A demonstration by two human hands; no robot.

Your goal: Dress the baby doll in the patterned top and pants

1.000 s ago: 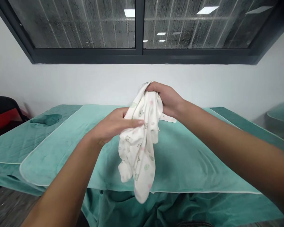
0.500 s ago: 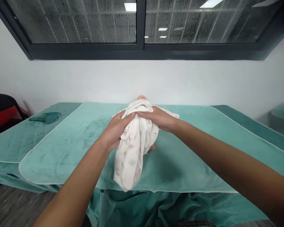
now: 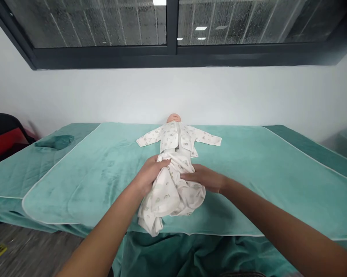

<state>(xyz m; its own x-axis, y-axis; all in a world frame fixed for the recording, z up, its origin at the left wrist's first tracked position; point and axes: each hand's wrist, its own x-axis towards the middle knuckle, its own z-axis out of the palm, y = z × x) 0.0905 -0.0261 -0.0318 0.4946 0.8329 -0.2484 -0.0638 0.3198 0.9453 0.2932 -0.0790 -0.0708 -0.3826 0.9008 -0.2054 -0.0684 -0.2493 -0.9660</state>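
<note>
A baby doll (image 3: 174,117) lies on its back with its head by the wall. It wears a white printed jacket (image 3: 170,135), sleeves spread out to both sides. White printed baby trousers (image 3: 165,198) are bunched around its lower body, and their loose legs hang toward me. My left hand (image 3: 150,174) is closed on the left edge of the trousers, thumb on top. On the opposite side my right hand (image 3: 204,177) grips the trousers near the doll's hip, its fingers partly hidden by the cloth. The doll's legs are covered by the fabric.
A light green plush mat (image 3: 257,181) lies over a darker green bed cover (image 3: 6,181) with a hole at the left end. The white wall (image 3: 104,96) and a dark window frame (image 3: 173,59) stand behind. A black and red chair (image 3: 6,140) is at left.
Both hands have come down from the doll's chest to its hips with the trousers, which are lowered toward me. The jacket front now shows.
</note>
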